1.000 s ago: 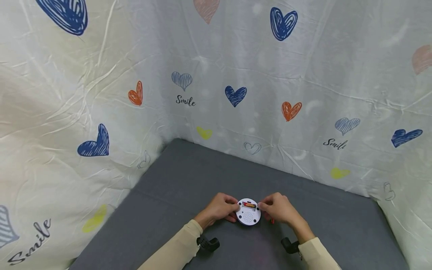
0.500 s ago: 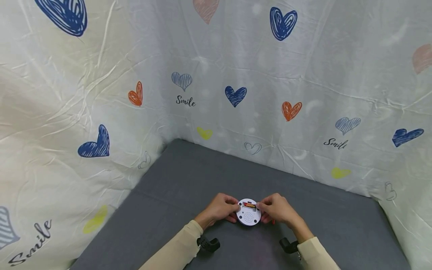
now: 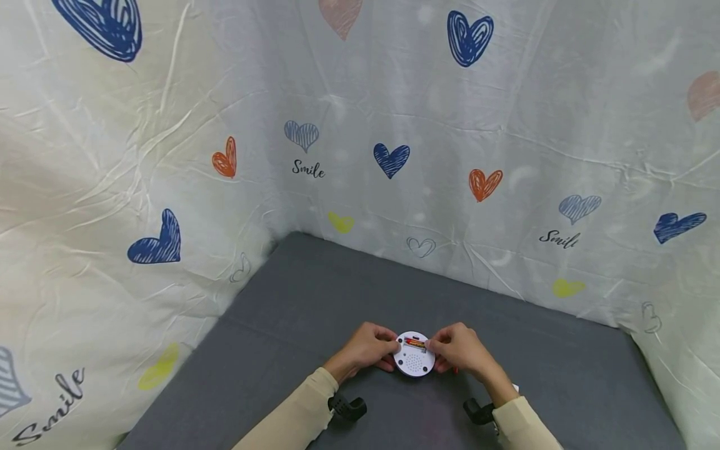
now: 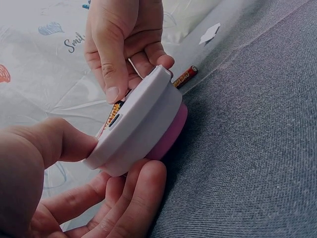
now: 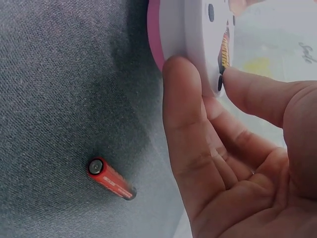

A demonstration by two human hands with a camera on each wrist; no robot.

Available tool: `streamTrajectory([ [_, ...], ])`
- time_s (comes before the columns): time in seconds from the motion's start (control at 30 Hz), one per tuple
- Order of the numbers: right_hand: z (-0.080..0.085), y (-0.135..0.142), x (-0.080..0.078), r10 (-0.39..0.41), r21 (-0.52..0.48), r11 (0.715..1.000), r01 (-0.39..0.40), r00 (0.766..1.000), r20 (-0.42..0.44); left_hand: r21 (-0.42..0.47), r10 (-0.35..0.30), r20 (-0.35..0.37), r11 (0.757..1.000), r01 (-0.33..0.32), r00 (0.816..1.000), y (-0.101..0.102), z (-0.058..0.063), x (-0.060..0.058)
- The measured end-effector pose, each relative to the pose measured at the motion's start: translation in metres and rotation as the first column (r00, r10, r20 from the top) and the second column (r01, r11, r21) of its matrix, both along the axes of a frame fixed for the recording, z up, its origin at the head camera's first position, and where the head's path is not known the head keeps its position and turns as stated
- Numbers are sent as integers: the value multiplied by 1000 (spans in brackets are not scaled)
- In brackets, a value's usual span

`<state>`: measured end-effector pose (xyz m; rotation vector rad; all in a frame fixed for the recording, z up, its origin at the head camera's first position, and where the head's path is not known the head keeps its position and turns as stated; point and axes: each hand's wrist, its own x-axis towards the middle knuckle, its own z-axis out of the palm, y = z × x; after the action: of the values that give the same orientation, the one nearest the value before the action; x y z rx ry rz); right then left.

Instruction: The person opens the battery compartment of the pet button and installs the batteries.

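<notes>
On either side of the disc [image 3: 415,362]; both hands [image 3: 364,345] [image 3: 461,347], thumbs [image 5: 255,95] uppermost.

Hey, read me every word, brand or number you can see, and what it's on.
"Smile": three times on the patterned cloth; the rightmost is creased at its end.
Loose battery: lettering too blurred to read surely.
Battery at the slot: lettering too small and blurred.
White round device: no legible text.
</notes>
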<state>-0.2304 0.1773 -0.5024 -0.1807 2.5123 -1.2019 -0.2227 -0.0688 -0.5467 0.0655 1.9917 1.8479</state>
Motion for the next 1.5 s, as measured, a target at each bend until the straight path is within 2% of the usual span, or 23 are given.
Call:
streamTrajectory([
  [0.63,-5,-4,6,-47,18,999,48,997,-58,-4,-20,-4,1000,20,1000,1,-1,-1],
  [0.93,-6,-6,5,-85,67,994,91,992,-93,1,-44,-8,999,44,999,0,0,-2],
  [1.23,-8,-7,6,-109,74,990,117,988,-107,-46,-44,-32,998,43,999,2,4,1],
  [1.5,-8,-6,5,-88,49,995,92,992,-94,-93,-13,-34,996,9,999,7,8,1],
])
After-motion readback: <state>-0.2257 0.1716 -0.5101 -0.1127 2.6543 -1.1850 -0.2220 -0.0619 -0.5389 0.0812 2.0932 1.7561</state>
